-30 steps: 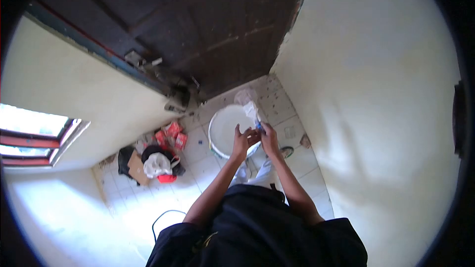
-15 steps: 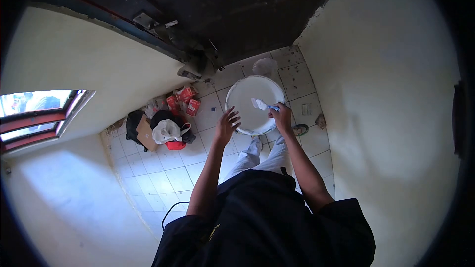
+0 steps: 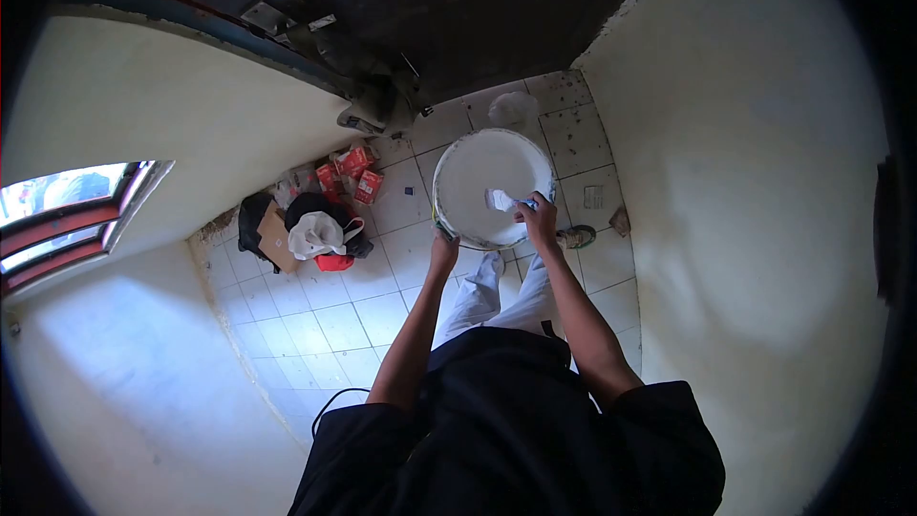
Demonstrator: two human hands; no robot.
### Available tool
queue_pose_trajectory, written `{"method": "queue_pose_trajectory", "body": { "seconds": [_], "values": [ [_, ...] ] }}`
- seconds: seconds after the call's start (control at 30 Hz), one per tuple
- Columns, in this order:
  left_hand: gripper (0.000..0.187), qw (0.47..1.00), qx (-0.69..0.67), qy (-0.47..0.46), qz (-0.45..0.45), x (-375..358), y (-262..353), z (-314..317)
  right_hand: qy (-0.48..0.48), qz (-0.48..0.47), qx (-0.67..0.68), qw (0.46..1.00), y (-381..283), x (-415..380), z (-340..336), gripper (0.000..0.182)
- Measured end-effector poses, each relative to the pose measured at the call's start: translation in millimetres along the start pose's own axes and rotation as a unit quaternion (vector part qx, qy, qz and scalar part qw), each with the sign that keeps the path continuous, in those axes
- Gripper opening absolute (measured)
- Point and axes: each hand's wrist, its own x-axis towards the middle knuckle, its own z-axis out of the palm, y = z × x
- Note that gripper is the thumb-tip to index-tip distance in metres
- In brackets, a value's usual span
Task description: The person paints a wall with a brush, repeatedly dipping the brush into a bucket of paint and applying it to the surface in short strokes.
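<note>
A round bucket (image 3: pixel 492 155) of white paint stands below me, its rim smeared with paint. My left hand (image 3: pixel 445 247) is closed on the near left side of its rim, the fingertips mostly hidden at the edge. In my right hand (image 3: pixel 541 222) is a paintbrush (image 3: pixel 500 199) with a blue handle. Its white, paint-covered bristles point left and overlap the paint surface in this view. The right fingers wrap round the handle near the right side of the bucket.
Left on the tiled floor (image 3: pixel 334 320) lie red boxes (image 3: pixel 355 162), a white bag (image 3: pixel 315 235), dark bags and cardboard (image 3: pixel 277 241). A crumpled plastic bag (image 3: pixel 514 109) sits behind the bucket. A dark door (image 3: pixel 497 19) and pale walls (image 3: pixel 745 182) surround the spot.
My left hand has gone from spread fingers beside the bucket to gripping its rim. The right hand still holds the paintbrush over the bucket, and the view has shifted slightly.
</note>
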Motion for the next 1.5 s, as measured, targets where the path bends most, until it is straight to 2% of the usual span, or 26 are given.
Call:
{"method": "queue_pose_trajectory", "body": {
  "seconds": [0.03, 0.07, 0.1, 0.17, 0.2, 0.23, 0.3, 0.33, 0.37, 0.43, 0.53, 0.63, 0.67, 0.73, 0.87, 0.93, 0.97, 1.03, 1.07, 1.2, 1.23, 1.3, 1.43, 1.5],
  "values": [
    [0.061, 0.999, 0.014, 0.016, 0.046, -2, -1, 5, -0.008, -0.006, -0.008, 1.0, 3, 0, 2, 0.009],
    [0.069, 1.0, 0.0, -0.021, 0.022, -4, -2, 9, -0.01, -0.005, -0.007, 1.0, 6, 1, 4, 0.009],
    [0.069, 1.0, 0.001, -0.02, 0.021, -8, 0, 16, -0.008, -0.028, -0.013, 1.0, 11, 3, 7, 0.009],
    [0.074, 0.986, 0.133, 0.059, 0.081, -16, 5, 34, -0.007, -0.05, -0.017, 0.999, 19, 8, 14, 0.009],
    [0.078, 0.996, 0.027, 0.066, 0.047, -21, 16, 36, -0.013, -0.048, -0.023, 0.999, 23, 11, 16, 0.008],
    [0.078, 0.996, 0.029, 0.067, 0.047, -24, 26, 33, -0.019, -0.046, -0.029, 0.998, 25, 14, 19, 0.008],
    [0.081, 0.972, -0.195, 0.099, 0.084, -33, 44, 27, -0.035, -0.033, -0.01, 0.999, 24, 20, 24, 0.01],
    [0.082, 0.969, -0.222, 0.101, 0.026, -36, 50, 25, -0.051, -0.022, 0.007, 0.998, 24, 24, 27, 0.012],
    [0.082, 0.97, -0.221, 0.102, 0.025, -40, 54, 20, -0.052, -0.02, 0.008, 0.998, 24, 26, 32, 0.012],
    [0.083, 0.973, -0.214, 0.067, -0.046, -42, 51, 9, -0.052, -0.104, -0.096, 0.989, 29, 33, 40, 0.013],
    [0.088, 0.956, -0.289, 0.051, -0.022, -33, 26, 1, -0.086, -0.113, -0.098, 0.985, 36, 41, 48, 0.017],
    [0.09, 0.967, -0.236, 0.07, -0.066, -23, -1, -7, -0.08, -0.121, -0.126, 0.981, 43, 46, 57, 0.017],
    [0.088, 0.971, -0.225, 0.065, -0.052, -20, -8, -10, -0.081, -0.121, -0.125, 0.981, 45, 47, 60, 0.017],
    [0.088, 0.97, -0.227, 0.059, -0.064, -23, -5, -19, -0.051, -0.156, -0.131, 0.978, 53, 48, 68, 0.015],
    [0.08, 0.971, -0.209, 0.081, -0.086, -31, 10, -27, -0.044, -0.162, -0.151, 0.974, 66, 47, 77, 0.015],
    [0.081, 0.974, -0.204, 0.067, -0.078, -27, -5, -24, -0.089, -0.042, 0.004, 0.995, 66, 43, 77, 0.013],
    [0.082, 0.976, -0.2, 0.052, -0.07, -25, -15, -22, -0.089, -0.043, 0.004, 0.995, 64, 42, 74, 0.013],
    [0.081, 0.976, -0.201, 0.049, -0.07, -26, -19, -19, -0.036, 0.02, 0.11, 0.993, 45, 37, 65, 0.011],
    [0.081, 0.976, -0.201, 0.045, -0.071, -26, -20, -18, -0.023, 0.043, 0.102, 0.994, 33, 33, 59, 0.012],
    [0.082, 0.97, -0.224, 0.03, -0.095, -28, -7, -22, -0.006, 0.007, 0.123, 0.992, 31, 27, 37, 0.012],
    [0.082, 0.956, -0.264, 0.019, -0.122, -33, 3, -25, -0.004, 0.0, 0.121, 0.993, 28, 24, 32, 0.012],
    [0.083, 0.941, -0.307, 0.006, -0.144, -35, 12, -29, 0.015, 0.032, 0.205, 0.978, 22, 18, 23, 0.01],
    [0.083, 0.928, -0.341, 0.029, -0.146, -26, 20, -30, 0.011, -0.003, 0.166, 0.986, 18, 15, 21, 0.009],
    [0.084, 0.933, -0.337, -0.02, -0.12, -25, 24, -32, -0.009, -0.015, 0.108, 0.994, 24, 17, 31, 0.01]
  ]
}}
